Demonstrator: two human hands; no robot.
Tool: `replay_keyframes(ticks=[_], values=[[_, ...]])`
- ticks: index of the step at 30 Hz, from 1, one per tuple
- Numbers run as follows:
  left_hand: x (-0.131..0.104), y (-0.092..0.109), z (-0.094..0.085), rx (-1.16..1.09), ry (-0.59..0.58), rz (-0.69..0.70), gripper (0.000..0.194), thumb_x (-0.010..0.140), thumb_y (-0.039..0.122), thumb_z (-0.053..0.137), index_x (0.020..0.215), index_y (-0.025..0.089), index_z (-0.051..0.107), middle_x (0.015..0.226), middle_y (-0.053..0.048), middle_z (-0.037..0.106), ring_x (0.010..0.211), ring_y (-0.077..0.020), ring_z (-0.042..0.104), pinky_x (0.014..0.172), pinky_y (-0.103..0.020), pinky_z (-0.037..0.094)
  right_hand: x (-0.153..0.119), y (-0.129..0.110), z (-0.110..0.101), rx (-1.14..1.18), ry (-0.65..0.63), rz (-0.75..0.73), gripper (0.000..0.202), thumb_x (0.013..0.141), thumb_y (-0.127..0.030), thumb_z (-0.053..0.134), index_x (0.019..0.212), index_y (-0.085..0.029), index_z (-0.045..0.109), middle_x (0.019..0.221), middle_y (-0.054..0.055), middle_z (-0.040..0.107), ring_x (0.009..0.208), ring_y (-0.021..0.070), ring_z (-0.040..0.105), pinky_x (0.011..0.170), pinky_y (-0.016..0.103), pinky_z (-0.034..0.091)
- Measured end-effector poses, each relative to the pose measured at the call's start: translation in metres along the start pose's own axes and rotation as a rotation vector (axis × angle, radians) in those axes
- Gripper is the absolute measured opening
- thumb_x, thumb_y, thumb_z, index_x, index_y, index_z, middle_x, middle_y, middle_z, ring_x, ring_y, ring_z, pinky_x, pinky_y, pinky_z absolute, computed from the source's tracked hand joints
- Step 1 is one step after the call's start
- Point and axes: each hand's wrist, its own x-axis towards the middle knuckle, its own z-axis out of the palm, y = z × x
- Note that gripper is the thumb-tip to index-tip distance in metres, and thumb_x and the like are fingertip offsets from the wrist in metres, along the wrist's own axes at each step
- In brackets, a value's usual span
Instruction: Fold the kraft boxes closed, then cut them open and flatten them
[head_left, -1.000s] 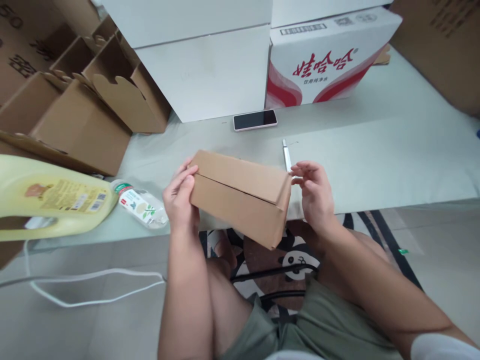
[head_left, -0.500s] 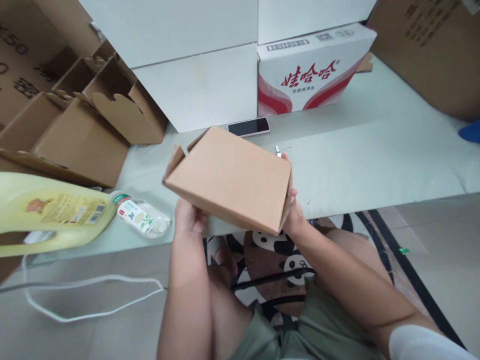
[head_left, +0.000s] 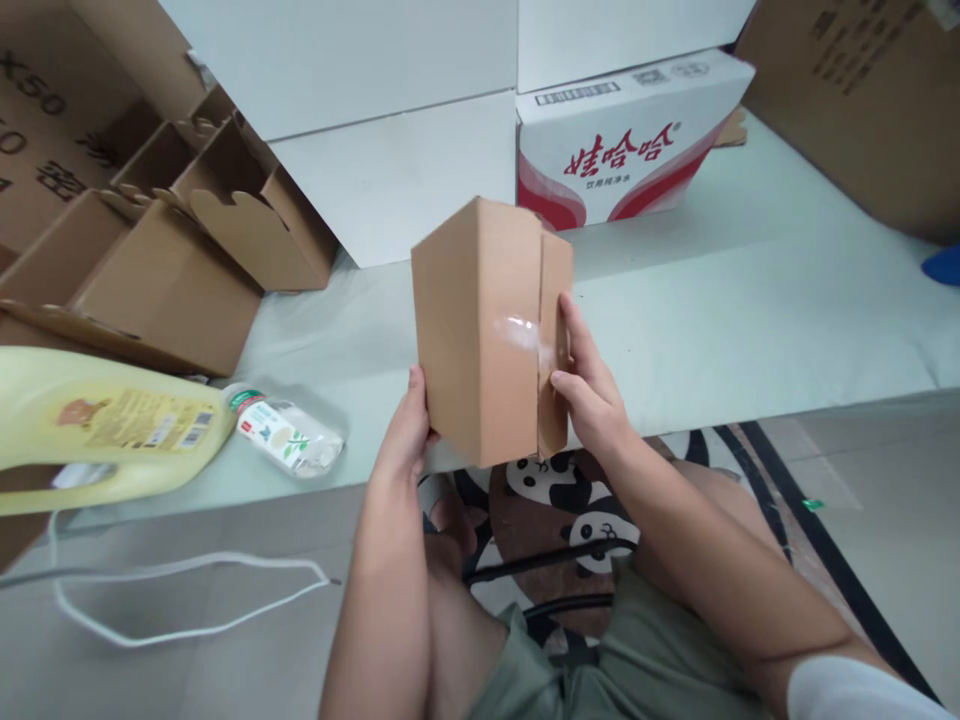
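A small brown cardboard box (head_left: 450,340) is held up over the table's front edge, standing on end and tilted. A strip of clear tape crosses the seam on the side turned to the right. My left hand (head_left: 409,425) grips its left side low down, the thumb showing and the other fingers mostly hidden behind it. On the right, my right hand (head_left: 592,385) clasps the flap side, thumb and forefinger against the cardboard near the tape.
A yellow jug (head_left: 112,425) and a clear labelled bottle (head_left: 289,430) lie at the table's left front. Open cardboard boxes (head_left: 172,270) stand behind them. White cartons (head_left: 397,180) and a red-and-white carton (head_left: 622,150) line the back. A white cable loop (head_left: 187,630) hangs front left.
Both hands have turned the box from lying broadside to standing on end. Its taped seam now shows, and the box hides the phone and small metal item behind it.
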Motion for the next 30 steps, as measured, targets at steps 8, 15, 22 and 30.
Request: replay_keyframes(ticks=[8,15,22,30], values=[[-0.01,0.008,0.01,0.085,-0.079,-0.171,0.048,0.079,0.065,0.07,0.074,0.018,0.058,0.05,0.007,0.038,0.036,-0.0045,0.024,0.037,-0.019,0.009,0.006,-0.007,-0.015,0.097,-0.138,0.076,0.064,0.087,-0.052,0.062,0.146,-0.032,0.046,0.154,0.005,0.05,0.139,0.0308,0.049,0.118,0.053,0.041],[-0.008,0.0,0.003,0.291,-0.287,-0.071,0.035,0.076,0.05,0.076,0.073,0.018,0.063,0.05,0.003,0.05,0.037,-0.0061,0.029,0.035,-0.019,0.016,0.011,-0.007,-0.027,0.161,-0.246,0.195,0.065,0.084,-0.046,0.067,0.144,-0.036,0.045,0.152,0.004,0.05,0.136,0.0291,0.052,0.117,0.053,0.042],[0.004,-0.001,-0.009,0.353,0.224,0.839,0.058,0.086,0.065,0.06,0.128,0.024,0.065,0.143,-0.013,0.06,0.135,-0.029,0.055,0.105,-0.042,0.049,0.01,-0.011,-0.018,0.098,-0.409,0.217,0.053,0.086,-0.04,0.068,0.137,-0.034,0.055,0.152,0.005,0.05,0.137,0.0298,0.052,0.112,0.052,0.048],[-0.004,0.002,-0.004,0.481,-0.015,1.029,0.049,0.092,0.064,0.052,0.121,0.027,0.068,0.156,-0.011,0.046,0.151,-0.0333,0.036,0.124,-0.054,0.028,0.008,-0.012,-0.011,0.132,-0.462,0.199,0.051,0.089,-0.038,0.066,0.138,-0.034,0.055,0.15,0.005,0.052,0.138,0.0287,0.051,0.114,0.051,0.046]])
